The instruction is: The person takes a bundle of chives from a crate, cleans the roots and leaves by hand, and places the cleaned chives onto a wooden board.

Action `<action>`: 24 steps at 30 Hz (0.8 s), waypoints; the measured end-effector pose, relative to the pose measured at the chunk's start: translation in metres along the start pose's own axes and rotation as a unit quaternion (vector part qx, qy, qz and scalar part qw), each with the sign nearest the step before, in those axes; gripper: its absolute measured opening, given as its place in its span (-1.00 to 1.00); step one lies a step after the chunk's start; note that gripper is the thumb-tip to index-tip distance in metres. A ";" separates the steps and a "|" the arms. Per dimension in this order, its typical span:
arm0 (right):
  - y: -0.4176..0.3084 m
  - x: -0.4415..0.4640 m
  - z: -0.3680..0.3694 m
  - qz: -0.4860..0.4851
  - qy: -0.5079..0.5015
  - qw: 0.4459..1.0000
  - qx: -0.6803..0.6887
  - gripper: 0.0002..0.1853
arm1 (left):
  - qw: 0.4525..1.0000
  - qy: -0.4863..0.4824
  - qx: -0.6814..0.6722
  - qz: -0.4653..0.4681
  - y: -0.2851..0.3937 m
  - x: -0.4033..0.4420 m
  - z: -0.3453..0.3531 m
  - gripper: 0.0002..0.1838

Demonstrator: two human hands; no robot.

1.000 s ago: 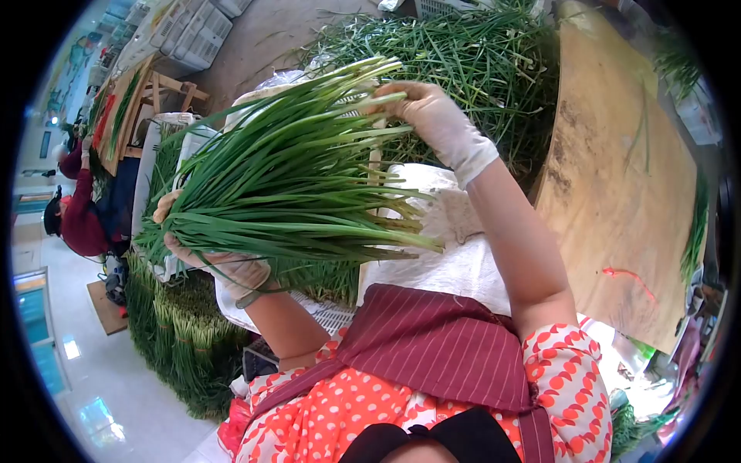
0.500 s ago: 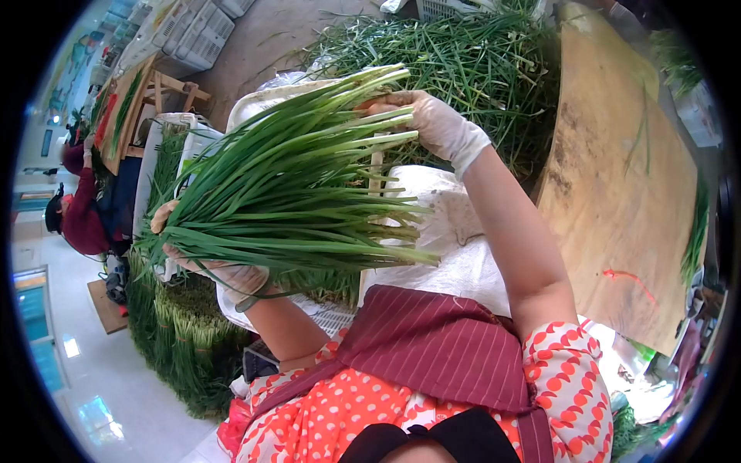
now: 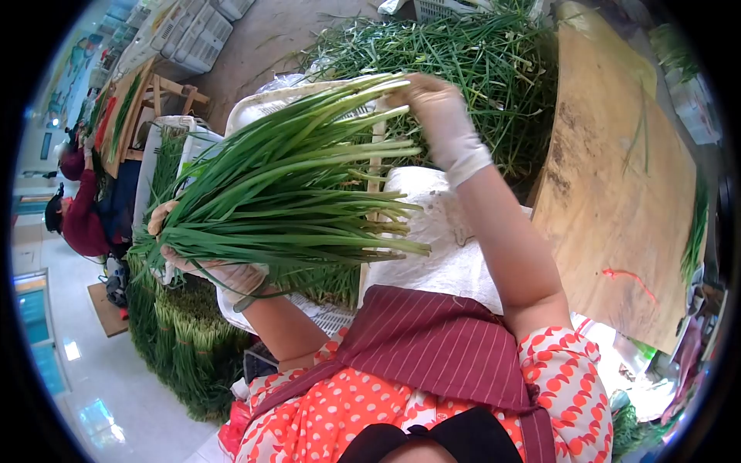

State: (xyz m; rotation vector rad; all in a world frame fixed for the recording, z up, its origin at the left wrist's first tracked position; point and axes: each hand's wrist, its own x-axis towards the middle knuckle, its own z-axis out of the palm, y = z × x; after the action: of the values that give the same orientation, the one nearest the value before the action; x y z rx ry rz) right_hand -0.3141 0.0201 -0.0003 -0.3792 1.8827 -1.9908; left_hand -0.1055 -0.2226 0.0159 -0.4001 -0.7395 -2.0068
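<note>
Bright, fairly even light covers the scene, with soft shadows that are deepest along the right edge of the heap of greens (image 3: 440, 69). Glare spots shine on the tiled floor (image 3: 139, 382), and the white sheet (image 3: 629, 382) at lower right is washed out (little detail shows there). The right hand (image 3: 438, 108) is blurred. Wide-angle distortion bows the wooden board (image 3: 617, 201), black rings the round view, and the distant person (image 3: 83, 220) looks soft.

Before the person (image 3: 448, 347) I see the bunch (image 3: 278, 181) in the left hand (image 3: 228, 275), its upper stalk ends (image 3: 390, 83) beside the right hand (image 3: 446, 119). The loose heap (image 3: 471, 69) is behind; to its right lies a board (image 3: 610, 201), with a string (image 3: 617, 273) on it. At the left are tied bundles (image 3: 197, 332).
</note>
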 end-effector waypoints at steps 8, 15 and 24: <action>0.019 0.020 -0.039 -0.079 -0.092 0.992 -0.046 -0.56 | 0.992 -0.017 0.119 0.029 0.003 -0.004 0.000 -0.65; 0.025 0.028 0.005 -0.021 -0.270 0.940 0.205 -0.64 | 0.991 -0.051 -0.111 -0.060 -0.008 -0.008 0.016 -0.63; 0.015 0.030 0.000 0.087 -0.215 0.972 0.023 -0.80 | 0.919 0.019 0.385 0.087 0.005 0.000 0.001 -0.70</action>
State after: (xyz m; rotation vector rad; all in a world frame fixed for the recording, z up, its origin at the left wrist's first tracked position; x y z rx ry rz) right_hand -0.3394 0.0060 -0.0172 -0.5598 1.5387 -1.6727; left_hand -0.1010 -0.2239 0.0184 0.0445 -1.3356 -1.4044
